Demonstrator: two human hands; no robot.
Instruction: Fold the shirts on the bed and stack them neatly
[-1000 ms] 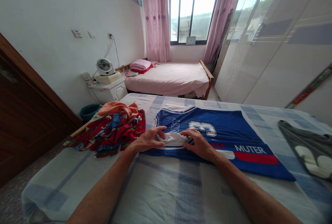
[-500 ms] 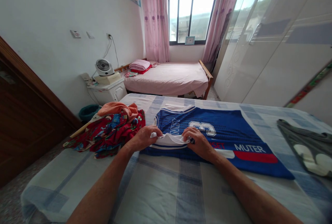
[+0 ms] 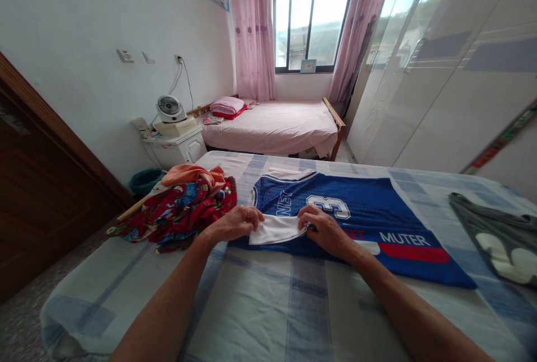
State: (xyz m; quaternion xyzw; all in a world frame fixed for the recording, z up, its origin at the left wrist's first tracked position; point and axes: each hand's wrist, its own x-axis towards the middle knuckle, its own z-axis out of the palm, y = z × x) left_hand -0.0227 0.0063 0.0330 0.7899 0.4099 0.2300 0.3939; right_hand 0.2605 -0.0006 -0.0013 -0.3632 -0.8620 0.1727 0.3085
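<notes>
A blue sports jersey (image 3: 364, 200) with white lettering and a number lies spread over the bed, its neck end to the left. Its white sleeve (image 3: 277, 230) is folded over onto the body and lies flat. My left hand (image 3: 239, 222) is closed, pinching the left corner of that sleeve. On the sleeve's right end, my right hand (image 3: 321, 227) is closed with thumb and fingers gripping the cloth. Left of the jersey sits a crumpled heap of red patterned clothing (image 3: 180, 214) with an orange garment (image 3: 193, 176) on top.
The bed (image 3: 235, 306) has a blue and white checked sheet. At its right lies a dark grey garment (image 3: 490, 227) with pale shapes. Beyond stands a second bed (image 3: 285, 121) in pink. A fan (image 3: 170, 108) rests on the bedside cabinet (image 3: 184, 146); a bin (image 3: 145, 182) stands below.
The white sleeve, bunched up between my hands before, now lies turned over and flat toward me on the jersey. Both hands have stayed in nearly the same place.
</notes>
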